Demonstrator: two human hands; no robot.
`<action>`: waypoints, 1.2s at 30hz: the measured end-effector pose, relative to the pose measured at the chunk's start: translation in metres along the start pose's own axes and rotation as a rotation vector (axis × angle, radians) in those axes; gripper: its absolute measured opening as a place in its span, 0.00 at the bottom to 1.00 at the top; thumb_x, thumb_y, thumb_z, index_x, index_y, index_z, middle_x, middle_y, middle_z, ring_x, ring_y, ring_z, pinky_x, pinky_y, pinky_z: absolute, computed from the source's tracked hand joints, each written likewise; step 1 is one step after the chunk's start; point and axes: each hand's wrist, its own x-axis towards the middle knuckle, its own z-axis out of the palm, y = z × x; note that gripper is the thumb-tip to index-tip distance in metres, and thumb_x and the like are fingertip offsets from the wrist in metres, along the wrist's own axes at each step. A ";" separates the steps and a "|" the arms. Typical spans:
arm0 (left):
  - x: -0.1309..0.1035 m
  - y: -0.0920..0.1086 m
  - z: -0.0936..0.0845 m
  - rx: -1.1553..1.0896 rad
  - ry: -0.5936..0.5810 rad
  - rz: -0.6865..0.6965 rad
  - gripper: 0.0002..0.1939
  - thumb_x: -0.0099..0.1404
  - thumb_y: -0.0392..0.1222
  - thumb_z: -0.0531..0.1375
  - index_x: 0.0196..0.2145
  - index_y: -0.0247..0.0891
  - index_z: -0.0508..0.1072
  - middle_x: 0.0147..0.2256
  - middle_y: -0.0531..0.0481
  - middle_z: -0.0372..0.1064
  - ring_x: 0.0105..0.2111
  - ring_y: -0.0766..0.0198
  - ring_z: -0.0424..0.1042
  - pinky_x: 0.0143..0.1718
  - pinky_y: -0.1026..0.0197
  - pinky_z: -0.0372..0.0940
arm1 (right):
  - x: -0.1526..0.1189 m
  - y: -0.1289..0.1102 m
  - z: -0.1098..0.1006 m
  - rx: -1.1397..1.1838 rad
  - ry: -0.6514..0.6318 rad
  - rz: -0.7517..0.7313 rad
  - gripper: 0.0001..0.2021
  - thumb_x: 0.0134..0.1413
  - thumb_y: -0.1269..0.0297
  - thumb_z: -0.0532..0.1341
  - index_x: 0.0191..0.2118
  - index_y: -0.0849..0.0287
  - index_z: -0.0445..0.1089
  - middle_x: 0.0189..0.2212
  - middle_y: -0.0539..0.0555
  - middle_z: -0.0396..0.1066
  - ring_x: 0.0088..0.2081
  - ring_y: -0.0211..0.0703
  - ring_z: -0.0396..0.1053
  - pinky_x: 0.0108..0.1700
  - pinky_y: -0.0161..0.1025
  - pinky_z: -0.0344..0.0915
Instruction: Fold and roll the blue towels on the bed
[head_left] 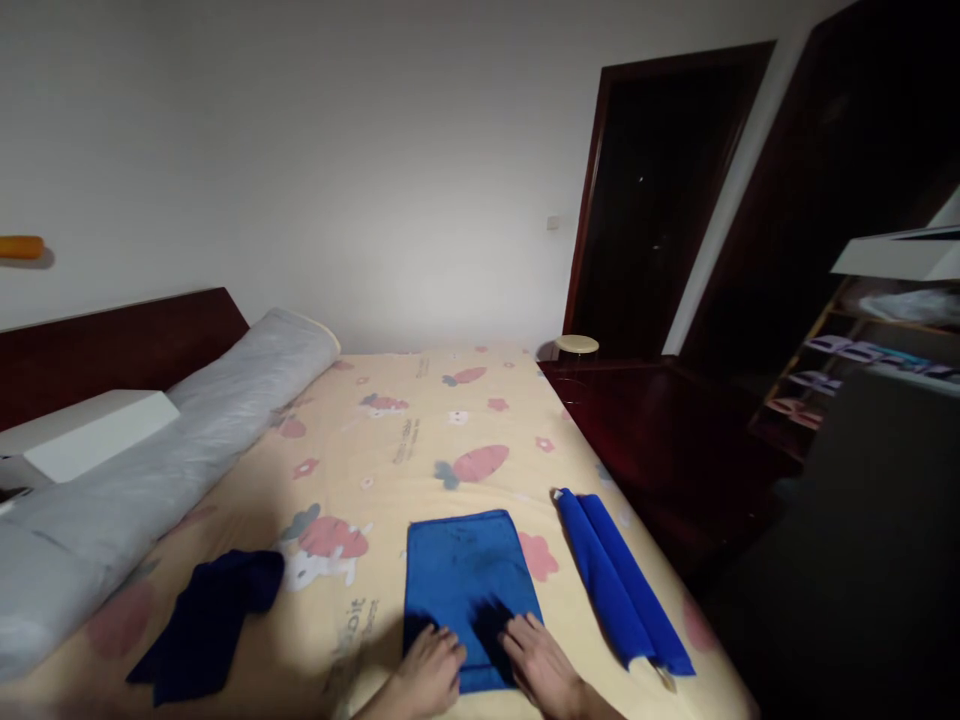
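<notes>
A blue towel point(469, 570) lies flat on the bed in front of me, with darker patches on it and a crease or fold line near its close edge. My left hand point(435, 660) is closed on its near left side, fingers curled. At the near right side my right hand point(538, 655) grips the same towel with bent fingers. To the right lies a second blue towel point(619, 580), folded into a long double roll, a pale tag at each end. A crumpled dark blue cloth point(214, 620) rests to the left, apart from both hands.
The bed point(390, 430) has a cream sheet printed with carrots and rabbits. Along its left side lie a long grey bolster point(247, 390) and a white box point(97, 425). Beyond the right edge are a round stool point(577, 344), a dark door and a shoe rack point(847, 350).
</notes>
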 end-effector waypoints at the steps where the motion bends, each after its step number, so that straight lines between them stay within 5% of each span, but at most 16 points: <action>1: -0.003 0.008 0.011 0.001 -0.025 0.005 0.25 0.64 0.45 0.51 0.59 0.50 0.66 0.60 0.52 0.65 0.62 0.57 0.59 0.66 0.51 0.50 | -0.007 -0.002 0.005 0.004 -0.023 -0.023 0.25 0.55 0.68 0.54 0.59 0.51 0.64 0.52 0.56 0.70 0.55 0.53 0.64 0.63 0.50 0.51; 4: -0.014 0.016 0.036 0.021 -0.062 -0.052 0.27 0.65 0.38 0.48 0.61 0.44 0.63 0.63 0.46 0.61 0.64 0.54 0.56 0.66 0.46 0.50 | -0.028 0.002 0.015 -0.006 -0.046 0.003 0.26 0.57 0.68 0.52 0.62 0.51 0.61 0.55 0.56 0.69 0.55 0.52 0.65 0.62 0.49 0.52; 7: -0.025 0.007 0.043 0.079 -0.046 -0.175 0.30 0.63 0.31 0.45 0.63 0.40 0.61 0.64 0.40 0.57 0.65 0.51 0.54 0.64 0.41 0.52 | -0.047 0.012 0.016 -0.028 -0.032 0.040 0.29 0.56 0.67 0.53 0.64 0.53 0.58 0.58 0.58 0.66 0.57 0.54 0.64 0.62 0.50 0.52; 15: -0.045 0.002 0.006 0.177 -0.016 -0.193 0.29 0.61 0.28 0.48 0.59 0.36 0.65 0.60 0.38 0.64 0.62 0.53 0.60 0.63 0.46 0.53 | -0.053 0.015 0.017 -0.164 -0.078 0.123 0.25 0.59 0.73 0.48 0.62 0.62 0.62 0.59 0.62 0.65 0.59 0.54 0.61 0.61 0.54 0.51; 21: -0.044 0.003 0.005 0.189 -0.020 -0.182 0.30 0.57 0.25 0.49 0.57 0.35 0.65 0.57 0.39 0.66 0.60 0.54 0.61 0.61 0.49 0.54 | -0.050 0.016 0.027 -0.194 0.019 0.122 0.24 0.61 0.76 0.45 0.59 0.58 0.65 0.51 0.59 0.71 0.54 0.50 0.65 0.59 0.51 0.52; 28: -0.044 -0.008 -0.001 0.175 0.002 -0.199 0.31 0.56 0.24 0.49 0.56 0.38 0.66 0.55 0.41 0.68 0.58 0.54 0.63 0.61 0.47 0.53 | -0.043 0.015 0.007 -0.127 -0.035 0.195 0.15 0.58 0.77 0.50 0.41 0.59 0.72 0.39 0.58 0.74 0.46 0.51 0.69 0.52 0.46 0.57; 36: -0.049 -0.011 -0.021 0.108 0.043 -0.213 0.17 0.57 0.29 0.52 0.41 0.41 0.73 0.47 0.45 0.72 0.54 0.54 0.65 0.58 0.51 0.53 | -0.035 0.013 -0.011 -0.003 -0.020 0.274 0.15 0.47 0.73 0.53 0.37 0.59 0.75 0.38 0.57 0.75 0.45 0.49 0.69 0.50 0.43 0.58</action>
